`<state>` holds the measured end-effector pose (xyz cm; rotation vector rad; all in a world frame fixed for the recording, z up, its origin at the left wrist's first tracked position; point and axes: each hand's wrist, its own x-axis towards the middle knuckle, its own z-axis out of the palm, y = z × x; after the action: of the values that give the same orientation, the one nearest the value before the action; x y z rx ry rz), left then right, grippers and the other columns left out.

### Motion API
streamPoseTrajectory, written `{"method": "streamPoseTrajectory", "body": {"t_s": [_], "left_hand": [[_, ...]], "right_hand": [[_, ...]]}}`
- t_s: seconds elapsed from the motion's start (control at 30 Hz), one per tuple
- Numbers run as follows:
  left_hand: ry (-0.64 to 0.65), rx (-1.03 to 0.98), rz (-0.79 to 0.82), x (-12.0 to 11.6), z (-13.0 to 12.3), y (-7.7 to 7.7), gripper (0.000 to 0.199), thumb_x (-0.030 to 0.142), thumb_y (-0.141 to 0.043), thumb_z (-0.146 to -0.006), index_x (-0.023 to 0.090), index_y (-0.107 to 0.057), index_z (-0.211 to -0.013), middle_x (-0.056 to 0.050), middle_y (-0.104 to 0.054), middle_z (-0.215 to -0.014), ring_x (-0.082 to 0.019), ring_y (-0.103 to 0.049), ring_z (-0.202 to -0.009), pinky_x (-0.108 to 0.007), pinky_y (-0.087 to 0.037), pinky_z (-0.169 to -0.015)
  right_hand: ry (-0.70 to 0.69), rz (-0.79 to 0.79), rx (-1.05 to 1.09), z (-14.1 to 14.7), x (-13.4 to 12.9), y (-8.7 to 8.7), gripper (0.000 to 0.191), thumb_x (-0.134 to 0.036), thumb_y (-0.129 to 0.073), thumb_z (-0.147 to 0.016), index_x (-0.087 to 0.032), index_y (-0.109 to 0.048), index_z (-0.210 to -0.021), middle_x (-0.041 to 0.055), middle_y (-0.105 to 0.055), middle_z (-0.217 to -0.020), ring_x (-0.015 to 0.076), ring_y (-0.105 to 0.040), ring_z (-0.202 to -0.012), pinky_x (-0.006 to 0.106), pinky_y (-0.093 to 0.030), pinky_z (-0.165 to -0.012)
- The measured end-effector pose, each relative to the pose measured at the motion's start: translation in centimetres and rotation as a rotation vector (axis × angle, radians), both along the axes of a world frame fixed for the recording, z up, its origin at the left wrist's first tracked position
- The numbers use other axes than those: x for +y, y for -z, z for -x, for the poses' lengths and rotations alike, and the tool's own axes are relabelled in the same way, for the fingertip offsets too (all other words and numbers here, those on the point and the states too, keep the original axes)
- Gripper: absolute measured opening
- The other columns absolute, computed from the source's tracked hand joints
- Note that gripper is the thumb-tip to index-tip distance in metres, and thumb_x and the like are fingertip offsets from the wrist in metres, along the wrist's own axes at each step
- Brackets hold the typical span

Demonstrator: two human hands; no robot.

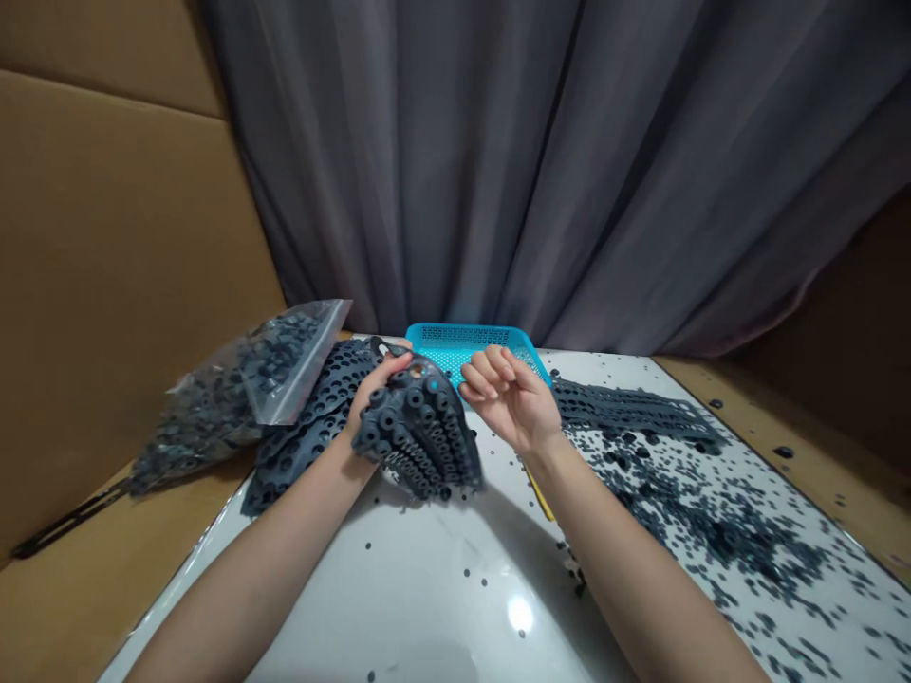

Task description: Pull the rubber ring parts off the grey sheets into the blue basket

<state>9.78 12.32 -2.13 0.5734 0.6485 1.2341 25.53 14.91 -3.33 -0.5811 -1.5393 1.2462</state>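
Observation:
My left hand (377,384) is closed on the upper edge of a dark grey moulded rubber sheet (419,432), which curves down with rows of ring-shaped grommets showing. My right hand (509,394) is raised just right of the sheet, apart from it, palm toward me and fingers curled in. Whatever may be between its thumb and fingertips is hidden. Behind both hands stands a blue perforated plastic basket (466,334). Beneath my left forearm lie more perforated rubber sheets (306,432).
A clear zip bag (234,384) full of small dark rubber parts leans at left against cardboard (106,237). Strips of punched rubber (633,408) and many scattered scraps (726,531) cover the white table's right side. A yellow stick (539,495) lies by my right wrist. A grey curtain (484,171) hangs behind.

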Motion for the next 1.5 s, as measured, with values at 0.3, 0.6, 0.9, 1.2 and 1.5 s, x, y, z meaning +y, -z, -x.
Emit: {"method": "streamPoseTrajectory", "body": {"t_s": [0.3, 0.6, 0.9, 1.2, 1.5], "left_hand": [[0.126, -0.149, -0.163, -0.9, -0.9, 0.0, 0.027, 0.016, -0.064, -0.066, 0.019, -0.037, -0.065, 0.009, -0.036, -0.047, -0.005, -0.039, -0.038, -0.016, -0.033, -0.041], [0.092, 0.119, -0.282, -1.3, -1.0, 0.9, 0.035, 0.019, -0.067, -0.063, 0.02, -0.033, -0.07, 0.004, -0.051, -0.059, -0.01, -0.049, -0.052, -0.02, -0.038, -0.051], [0.124, 0.145, -0.357, -1.7, -1.3, 1.5, 0.037, 0.019, -0.068, -0.062, 0.02, -0.031, -0.068, 0.006, -0.041, -0.058, -0.008, -0.041, -0.053, -0.02, -0.032, -0.05], [-0.078, 0.761, -0.633, -0.2, 0.6, 0.9, 0.039, 0.024, -0.068, -0.069, 0.022, -0.039, -0.094, 0.004, -0.05, -0.081, -0.011, -0.051, -0.075, -0.024, -0.042, -0.073], [0.08, 1.427, -1.163, -2.5, 0.7, -1.9, 0.045, 0.017, -0.056, -0.073, 0.023, -0.046, -0.116, -0.006, -0.051, -0.122, -0.025, -0.04, -0.121, -0.043, -0.019, -0.107]], "right_hand": [[0.407, -0.176, -0.726, -4.5, 7.6, 2.2, 0.032, -0.035, -0.071, -0.061, -0.018, -0.06, -0.086, 0.0081, -0.056, -0.086, 0.0237, -0.048, -0.088, 0.041, -0.035, -0.084], [-0.005, -0.326, -0.692, -2.1, -3.1, -2.2, 0.023, -0.035, -0.051, -0.084, -0.017, -0.053, -0.07, -0.0001, -0.056, -0.065, 0.012, -0.051, -0.063, 0.026, -0.038, -0.061], [-0.051, -0.316, -0.749, -2.3, -3.0, -1.4, 0.026, -0.042, -0.049, -0.085, -0.018, -0.048, -0.076, 0.0002, -0.053, -0.07, 0.0122, -0.049, -0.064, 0.027, -0.035, -0.059], [-0.085, -0.125, -0.489, -2.8, -2.8, -1.4, 0.036, -0.041, -0.047, -0.086, -0.017, -0.043, -0.059, -0.0027, -0.041, -0.059, 0.0096, -0.038, -0.058, 0.025, -0.03, -0.056], [-0.161, -0.11, -0.619, -3.3, -3.4, -1.9, 0.036, -0.038, -0.044, -0.089, -0.017, -0.04, -0.06, -0.0037, -0.034, -0.059, 0.0091, -0.033, -0.057, 0.026, -0.026, -0.054]]}}
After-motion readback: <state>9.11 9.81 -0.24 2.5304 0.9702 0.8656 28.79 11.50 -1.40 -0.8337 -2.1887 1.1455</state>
